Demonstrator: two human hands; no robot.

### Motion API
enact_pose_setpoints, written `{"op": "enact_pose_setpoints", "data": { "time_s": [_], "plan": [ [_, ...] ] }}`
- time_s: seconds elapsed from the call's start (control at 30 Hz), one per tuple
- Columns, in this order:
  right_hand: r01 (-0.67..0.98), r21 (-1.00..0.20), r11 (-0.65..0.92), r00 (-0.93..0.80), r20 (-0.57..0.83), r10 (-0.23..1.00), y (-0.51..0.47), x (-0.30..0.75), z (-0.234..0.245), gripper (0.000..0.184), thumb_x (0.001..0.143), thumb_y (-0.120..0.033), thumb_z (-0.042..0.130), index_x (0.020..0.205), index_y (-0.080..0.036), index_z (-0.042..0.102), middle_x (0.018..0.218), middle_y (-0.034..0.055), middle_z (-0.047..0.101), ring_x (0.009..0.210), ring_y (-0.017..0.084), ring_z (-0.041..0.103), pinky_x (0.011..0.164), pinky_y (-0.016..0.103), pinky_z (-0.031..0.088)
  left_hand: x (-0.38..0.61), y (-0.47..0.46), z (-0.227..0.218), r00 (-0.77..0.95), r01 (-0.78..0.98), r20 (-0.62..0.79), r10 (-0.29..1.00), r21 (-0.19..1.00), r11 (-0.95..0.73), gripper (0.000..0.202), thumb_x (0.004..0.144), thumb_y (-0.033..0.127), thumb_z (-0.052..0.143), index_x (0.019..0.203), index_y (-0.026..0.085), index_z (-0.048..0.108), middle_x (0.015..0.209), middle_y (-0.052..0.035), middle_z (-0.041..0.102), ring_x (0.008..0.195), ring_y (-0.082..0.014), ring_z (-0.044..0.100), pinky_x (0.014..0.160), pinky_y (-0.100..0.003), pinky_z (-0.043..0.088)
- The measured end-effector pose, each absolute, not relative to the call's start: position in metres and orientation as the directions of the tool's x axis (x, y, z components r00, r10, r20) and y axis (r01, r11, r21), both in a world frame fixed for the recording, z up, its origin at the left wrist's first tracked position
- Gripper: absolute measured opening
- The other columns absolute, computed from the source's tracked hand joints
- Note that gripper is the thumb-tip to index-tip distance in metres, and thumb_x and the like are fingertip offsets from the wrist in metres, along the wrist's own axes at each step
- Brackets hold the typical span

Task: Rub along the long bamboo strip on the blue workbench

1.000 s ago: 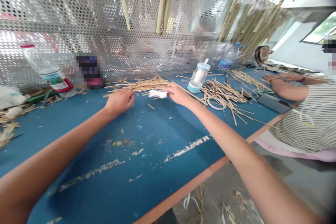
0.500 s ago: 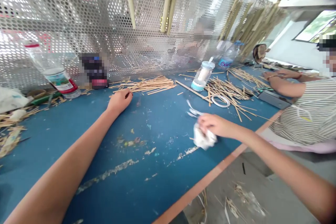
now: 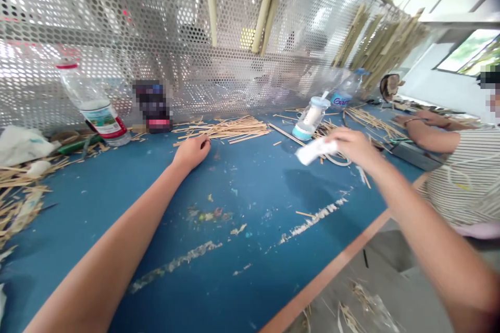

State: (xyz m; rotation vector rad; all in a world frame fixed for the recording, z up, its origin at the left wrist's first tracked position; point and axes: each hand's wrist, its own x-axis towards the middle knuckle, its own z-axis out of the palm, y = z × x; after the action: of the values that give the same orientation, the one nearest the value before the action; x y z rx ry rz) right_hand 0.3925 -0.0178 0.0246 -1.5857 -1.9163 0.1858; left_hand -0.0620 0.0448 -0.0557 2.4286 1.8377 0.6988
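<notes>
My right hand is closed on a crumpled white cloth, held just above the blue table near a ring of white tape. My left hand rests on the table with its fingers curled under, just in front of a heap of thin bamboo sticks. Nothing shows in the left hand. A small clear jar with a pale blue lid stands tilted just beyond the cloth.
A perforated metal screen with bamboo strips hung on it closes the far side. A plastic bottle leans at the left, more sticks beside it. Another person in a striped top works at the right. The table's orange edge runs along the near right.
My right hand drew the white cloth across the table toward the near edge, then lifted it back up and right, toward the jar. My left hand has stayed by the sticks.
</notes>
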Motion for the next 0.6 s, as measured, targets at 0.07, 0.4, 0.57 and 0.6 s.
{"op": "enact_pose_setpoints", "data": {
  "time_s": [0.07,0.4,0.57,0.6],
  "plan": [
    [0.803,-0.513,0.304,-0.112,0.372,0.921,0.041,0.343,0.006,0.02,0.068,-0.019,0.049,0.071,-0.019,0.069,0.092,0.0105,0.071,0.093,0.025,0.063,0.094,0.041,0.045,-0.063,0.047,-0.057,0.207,0.906,0.34,0.917,0.288,-0.311,0.03,0.09,0.034,0.038,0.094,0.022,0.065,0.089,-0.0068,0.073,0.081,-0.0247,0.065,0.068,-0.031,0.042],
    [0.703,-0.585,0.404,-0.295,0.277,0.914,0.053,0.351,-0.054,0.021,0.067,-0.022,0.054,0.048,-0.021,0.063,0.074,0.0068,0.069,0.079,0.022,0.064,0.082,0.036,0.048,-0.068,0.054,-0.056,0.198,0.883,0.333,0.922,0.347,-0.315,0.031,0.09,0.034,0.038,0.094,0.022,0.066,0.086,-0.0053,0.072,0.08,-0.0229,0.065,0.07,-0.029,0.044],
    [0.734,-0.563,0.381,-0.352,0.165,0.921,-0.108,0.444,-0.061,0.044,0.081,-0.04,0.054,0.04,-0.025,0.059,0.06,0.0077,0.065,0.065,0.024,0.064,0.069,0.039,0.048,-0.065,0.054,-0.057,0.2,0.885,0.323,0.925,0.345,-0.312,0.029,0.089,0.034,0.039,0.091,0.021,0.065,0.088,-0.0059,0.072,0.082,-0.0243,0.065,0.069,-0.03,0.043],
    [0.776,-0.53,0.343,-0.32,0.137,0.937,-0.14,0.464,-0.063,0.044,0.083,-0.039,0.053,0.041,-0.026,0.059,0.057,0.0074,0.064,0.062,0.023,0.062,0.071,0.04,0.047,-0.064,0.053,-0.057,0.206,0.887,0.321,0.924,0.339,-0.315,0.029,0.089,0.033,0.04,0.09,0.021,0.065,0.089,-0.0063,0.072,0.082,-0.0249,0.065,0.07,-0.03,0.043]
  ]
}}
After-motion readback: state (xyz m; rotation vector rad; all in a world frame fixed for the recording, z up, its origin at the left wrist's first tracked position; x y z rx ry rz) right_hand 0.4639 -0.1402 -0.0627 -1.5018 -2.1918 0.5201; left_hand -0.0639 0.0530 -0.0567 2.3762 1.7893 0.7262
